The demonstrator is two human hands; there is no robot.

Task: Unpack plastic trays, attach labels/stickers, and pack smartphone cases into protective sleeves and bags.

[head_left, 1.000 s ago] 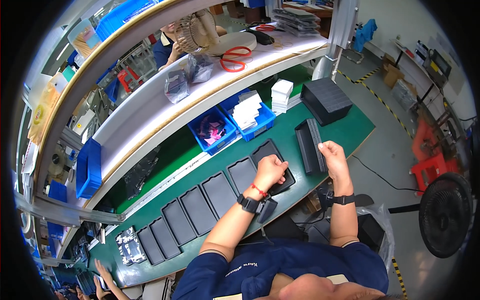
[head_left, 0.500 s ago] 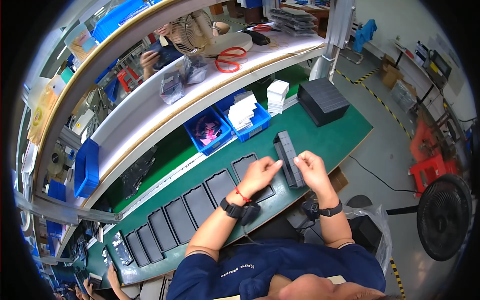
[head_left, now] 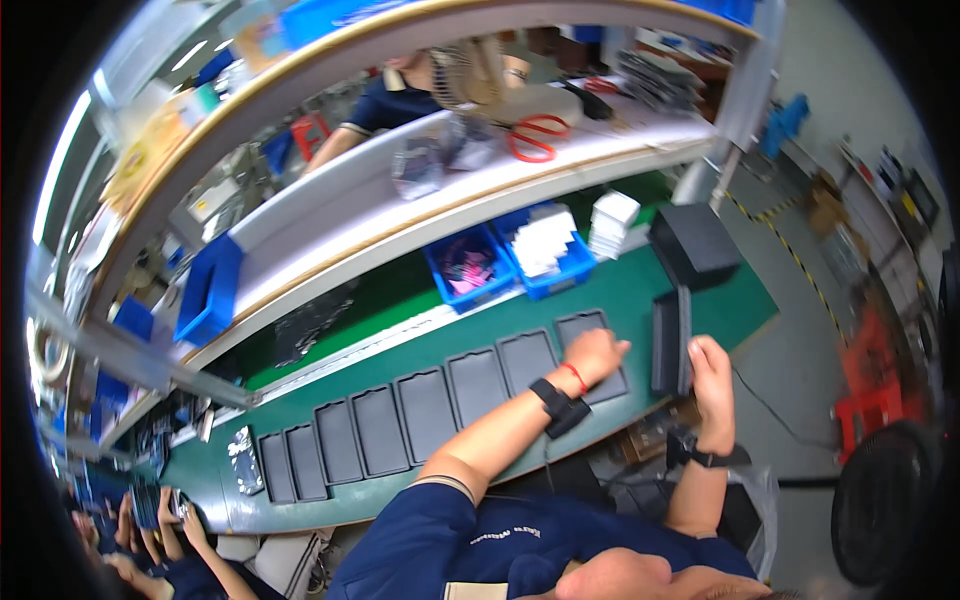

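Observation:
My right hand grips the right side of a black plastic tray, held tilted up on edge near the table's front right; whether more trays are nested with it I cannot tell. My left hand is over the rightmost flat black tray, its fingers curled in and the thumb pointing right. The hand hides part of this tray and anything between the fingers. Several similar shallow trays lie in a row to the left on the green table.
Behind the row stand a blue bin of pink pieces and a blue bin of white cards. White pieces are stacked beside a large black block. A shelf crosses above; co-workers' hands show far left.
My view has shifted, and things appear farther right. My left hand has parted from the tray in my right hand; another tray now lies beneath it, extending the row. My right hand's tray has turned.

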